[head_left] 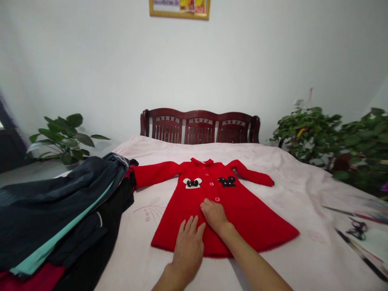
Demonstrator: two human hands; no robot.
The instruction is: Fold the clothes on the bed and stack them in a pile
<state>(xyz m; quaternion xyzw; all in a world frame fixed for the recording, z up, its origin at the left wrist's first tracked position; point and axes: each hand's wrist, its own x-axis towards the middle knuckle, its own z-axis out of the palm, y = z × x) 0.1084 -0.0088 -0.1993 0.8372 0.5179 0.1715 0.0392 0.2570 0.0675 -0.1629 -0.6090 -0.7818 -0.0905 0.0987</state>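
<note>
A red coat (245, 210) lies spread out, front up, its collar at the far end and both sleeves stretched sideways. Down its front run round buttons, with a white bow-trimmed patch (193, 183) on one side of them and a black one (227, 182) on the other. My left hand (190, 244) rests on the lower front, fingers stretched out. Just below the lowest visible button (217, 199), my right hand (214, 214) is closed, thumb and fingers pinched at the coat's front edge. Its fingers cover the spot they grip.
Dark clothes (69, 194) are heaped on the left, touching one coat sleeve. Beneath everything is a pale pink bedsheet (303, 194). A wooden bench back (200, 126) stands behind. Potted plants (65, 137) flank both sides. Thin dark items, including a black-handled one (360, 252), lie at right.
</note>
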